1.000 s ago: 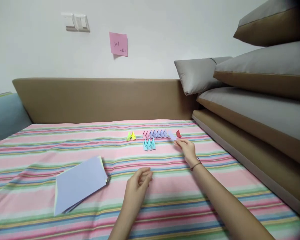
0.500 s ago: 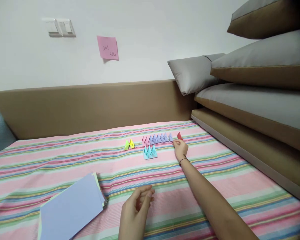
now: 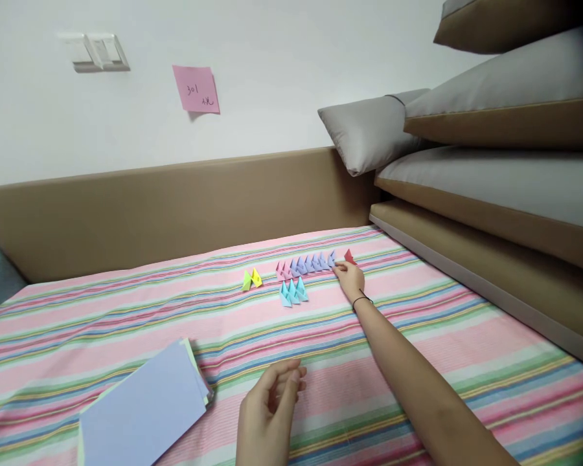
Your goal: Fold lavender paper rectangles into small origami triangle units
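My right hand reaches out to the right end of a row of small folded paper pieces. Its fingertips pinch at the last purple folded paper piece, and further purple ones stand to its left. Two pink folded pieces are at the row's left end. Just beyond my right hand lies a dark red folded piece. Three light-blue folded pieces stand in front of the row. My left hand hovers low in the foreground, fingers loosely curled and apart from the thumb, holding nothing.
A stack of coloured paper with a purple sheet on top lies at the front left. Yellow and green folded pieces sit left of the row. Stacked cushions rise at the right. A brown padded board borders the striped cloth.
The view has shifted slightly. My right hand stays at the row's right end, with the last purple piece at its fingertips. My left hand has barely moved.
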